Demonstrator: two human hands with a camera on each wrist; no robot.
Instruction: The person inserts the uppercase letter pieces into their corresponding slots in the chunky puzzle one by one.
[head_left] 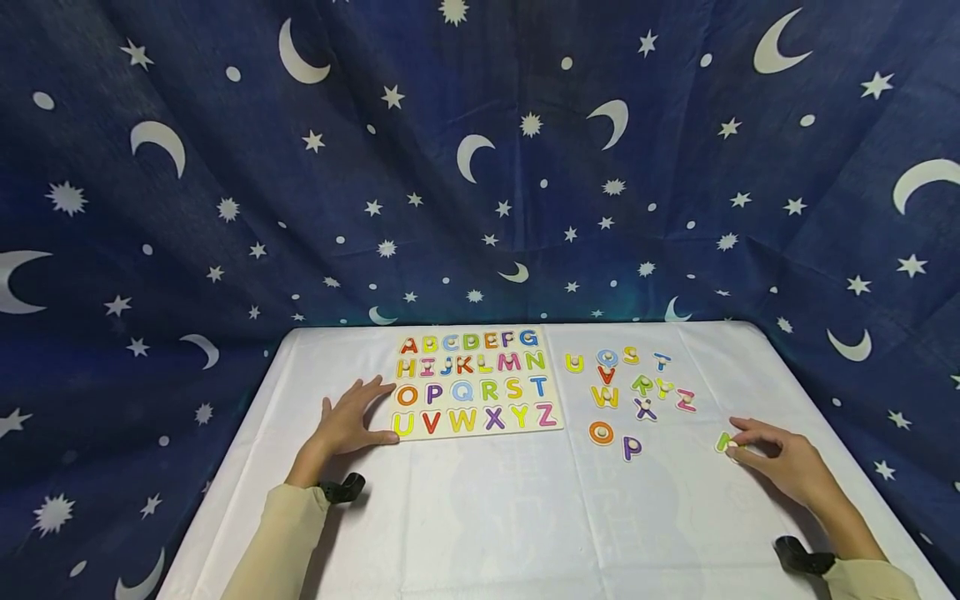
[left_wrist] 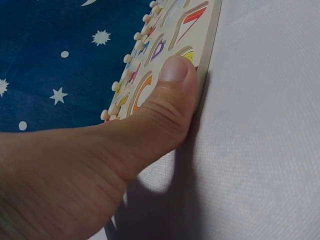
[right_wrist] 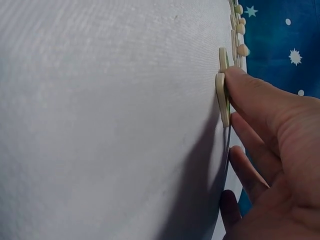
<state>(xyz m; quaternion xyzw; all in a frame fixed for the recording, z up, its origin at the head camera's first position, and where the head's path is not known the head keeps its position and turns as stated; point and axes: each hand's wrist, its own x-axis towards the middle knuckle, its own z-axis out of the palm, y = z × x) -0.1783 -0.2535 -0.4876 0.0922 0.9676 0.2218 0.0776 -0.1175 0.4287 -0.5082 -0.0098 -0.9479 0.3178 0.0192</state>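
A wooden alphabet puzzle board [head_left: 480,435] lies flat at the table's far side. My left hand [head_left: 348,425] rests at its left edge, fingers spread, the thumb [left_wrist: 172,95] on the front left corner by the U. Knobbed letters sit in the upper rows; the lower two rows show printed recesses. Right of the loose letters, my right hand [head_left: 780,458] pinches a green letter N piece [head_left: 723,442] between thumb and fingertips, partly hidden by them. In the right wrist view this piece [right_wrist: 222,100] appears edge-on, close over the tabletop.
Several loose knobbed letters lie right of the board, among them a yellow U [head_left: 574,363], an orange O [head_left: 601,433], a purple P [head_left: 632,448] and a pink Z [head_left: 686,401]. A starry blue curtain [head_left: 420,167] hangs behind the white-covered table [head_left: 510,517].
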